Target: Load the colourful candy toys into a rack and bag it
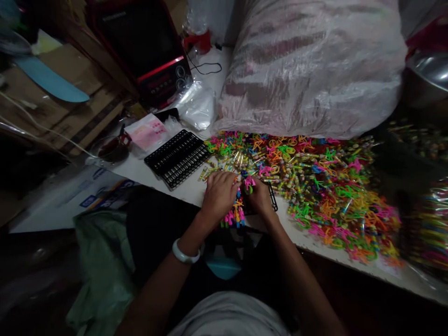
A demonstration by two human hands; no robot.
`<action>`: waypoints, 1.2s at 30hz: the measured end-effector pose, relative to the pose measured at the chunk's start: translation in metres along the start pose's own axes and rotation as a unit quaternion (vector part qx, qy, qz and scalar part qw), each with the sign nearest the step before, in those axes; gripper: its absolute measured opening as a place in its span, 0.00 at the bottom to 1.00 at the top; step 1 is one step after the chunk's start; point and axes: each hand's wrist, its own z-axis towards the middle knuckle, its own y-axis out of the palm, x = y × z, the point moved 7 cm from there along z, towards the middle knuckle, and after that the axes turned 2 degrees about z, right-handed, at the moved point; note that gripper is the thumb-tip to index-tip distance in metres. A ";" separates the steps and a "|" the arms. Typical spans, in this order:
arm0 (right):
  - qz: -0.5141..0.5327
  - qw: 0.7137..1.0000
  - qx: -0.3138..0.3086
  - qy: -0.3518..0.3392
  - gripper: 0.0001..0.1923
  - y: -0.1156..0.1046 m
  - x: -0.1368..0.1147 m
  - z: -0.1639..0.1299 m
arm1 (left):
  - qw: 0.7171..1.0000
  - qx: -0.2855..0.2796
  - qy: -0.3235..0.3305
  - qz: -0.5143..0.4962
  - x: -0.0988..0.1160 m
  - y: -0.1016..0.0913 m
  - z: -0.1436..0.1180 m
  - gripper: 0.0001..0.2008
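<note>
"Pale grey shirt cloth (227, 317) comes nearest, softly creased, with two bare forearms reaching past it. How are the hands?"

"Close together, though not clasped. The left hand (219, 193) curls over a row of moulded plastic pieces (238, 214) in pink, orange and blue; its fingertips are partly hidden, so I can't tell whether it grips one. The right hand (259, 196) pinches a knobbly pink-and-green piece (249, 183) between thumb and fingers."

"What's under them?"

"A black openwork tray (272, 196), its rounded corner poking out beyond the right hand. Around the left wrist sits a smooth, pale, glossy bangle (185, 252)."

"And just past the fingers?"

"A loose heap of plastic trinkets (315, 172), spreading ahead and off to the right: bendy loops in neon green, orange and pink, mixed with shiny clear tubes. It lies on a flat white tabletop (304, 238)."

"To the left of the hands?"

"Stacked black trays (177, 158), rigid and slotted in rows. Behind those, a thin pink printed sheet (147, 131) and a round glass cup (112, 149) with something dark inside."

"Farther out?"

"Straight ahead, beyond the heap, a bulging translucent plastic sack (315, 65), all wrinkles. Ahead and left, slippery folded clear bags (199, 107), then a boxy black speaker (140, 42) trimmed in glossy red, and brown corrugated cartons (66, 88). Far right, a curved, shiny metal bowl (432, 70)."
</note>
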 end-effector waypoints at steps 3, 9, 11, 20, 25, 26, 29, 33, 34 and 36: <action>-0.020 1.000 -0.017 -0.012 0.09 0.000 -0.001 -0.002 | 1.000 -0.007 0.010 -0.001 0.000 -0.001 0.000 0.12; -0.036 0.998 -0.039 -0.024 0.07 0.000 0.004 -0.004 | 1.000 -0.009 0.003 0.003 -0.002 0.000 0.000 0.12; -0.070 0.995 -0.056 -0.032 0.06 0.003 0.004 -0.003 | 1.000 -0.010 0.001 0.000 -0.001 0.001 -0.001 0.13; -0.157 0.977 -0.113 -0.087 0.16 0.026 -0.011 -0.001 | 0.996 -0.042 0.075 0.010 0.006 0.005 0.001 0.16; -0.144 0.984 0.061 -0.087 0.11 -0.064 -0.011 -0.021 | 0.996 -0.034 0.077 0.015 0.004 0.006 0.003 0.15; -0.175 0.976 0.115 -0.067 0.11 -0.094 -0.009 -0.026 | 0.996 -0.032 0.079 0.014 0.004 0.006 0.003 0.15; -0.318 0.920 0.226 0.038 0.12 -0.177 0.002 -0.034 | 0.996 -0.030 0.080 0.007 0.005 0.005 0.003 0.15; -0.468 0.848 0.176 0.175 0.16 -0.219 0.022 -0.015 | 0.997 -0.024 0.078 0.008 0.005 0.004 0.003 0.15; -0.483 0.842 0.155 0.183 0.17 -0.219 0.025 -0.008 | 0.997 -0.024 0.077 0.009 0.005 0.004 0.003 0.15; -0.490 0.841 0.138 0.182 0.17 -0.215 0.027 0.001 | 0.997 -0.027 0.078 0.011 0.005 0.005 0.003 0.15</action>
